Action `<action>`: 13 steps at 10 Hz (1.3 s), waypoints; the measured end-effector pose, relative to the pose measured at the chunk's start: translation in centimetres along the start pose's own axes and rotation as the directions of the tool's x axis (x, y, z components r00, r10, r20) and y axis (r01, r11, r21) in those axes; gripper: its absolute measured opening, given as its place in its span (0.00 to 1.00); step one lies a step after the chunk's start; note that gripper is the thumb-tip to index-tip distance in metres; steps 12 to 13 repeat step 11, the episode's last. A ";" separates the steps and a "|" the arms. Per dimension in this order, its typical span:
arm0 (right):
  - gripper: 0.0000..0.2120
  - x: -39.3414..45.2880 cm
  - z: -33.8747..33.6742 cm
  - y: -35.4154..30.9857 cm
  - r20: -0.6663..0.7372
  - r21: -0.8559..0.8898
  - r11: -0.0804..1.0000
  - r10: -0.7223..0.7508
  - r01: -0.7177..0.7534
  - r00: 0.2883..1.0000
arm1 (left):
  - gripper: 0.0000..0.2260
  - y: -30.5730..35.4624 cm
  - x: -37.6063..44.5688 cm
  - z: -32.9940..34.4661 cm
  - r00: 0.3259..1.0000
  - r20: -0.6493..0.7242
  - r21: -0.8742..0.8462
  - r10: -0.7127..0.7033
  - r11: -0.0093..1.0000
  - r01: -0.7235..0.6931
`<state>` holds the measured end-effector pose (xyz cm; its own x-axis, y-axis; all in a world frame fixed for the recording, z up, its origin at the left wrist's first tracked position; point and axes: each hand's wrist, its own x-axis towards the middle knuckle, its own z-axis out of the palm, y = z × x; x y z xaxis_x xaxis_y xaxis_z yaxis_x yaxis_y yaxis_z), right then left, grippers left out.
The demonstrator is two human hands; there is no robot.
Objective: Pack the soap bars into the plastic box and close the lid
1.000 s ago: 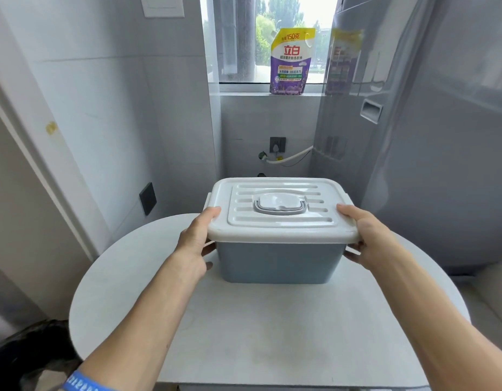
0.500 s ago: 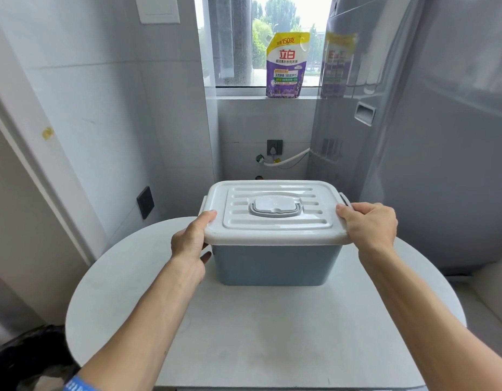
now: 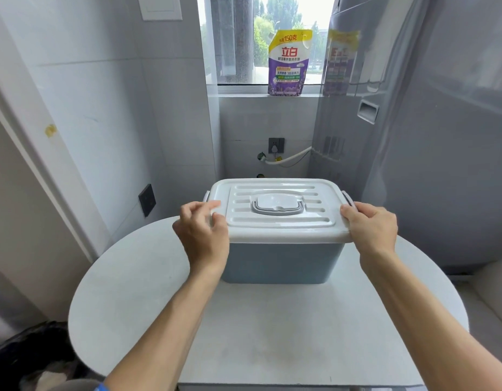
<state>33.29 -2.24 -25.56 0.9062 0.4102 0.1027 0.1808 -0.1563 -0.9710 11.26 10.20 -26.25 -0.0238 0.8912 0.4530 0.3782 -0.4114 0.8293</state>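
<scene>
A blue plastic box (image 3: 281, 262) stands on the round white table (image 3: 272, 334), with its white lid (image 3: 278, 210) on top. The lid has a grey carry handle (image 3: 277, 206) lying flat in its middle. My left hand (image 3: 202, 235) is at the lid's left edge, fingers curled and slightly blurred, touching the corner. My right hand (image 3: 369, 228) rests on the lid's right edge, over the grey side latch (image 3: 347, 197). No soap bars are visible; the box's inside is hidden by the lid.
A purple and yellow detergent pouch (image 3: 288, 63) stands on the window sill behind. A grey appliance (image 3: 441, 136) rises at the right. A wall socket (image 3: 276, 145) and hose lie behind the box. A dark bag (image 3: 32, 356) sits low on the left.
My left hand rose from the box's left side onto the lid's left corner. My right hand stayed curled over the right edge. The view shifted slightly.
</scene>
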 end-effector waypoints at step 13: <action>0.24 4.3 -3.7 -9.4 -0.010 0.253 0.946 -0.205 0.201 0.979 | 0.26 5.0 14.5 -10.6 0.943 0.277 -0.454 0.184 0.890 -0.041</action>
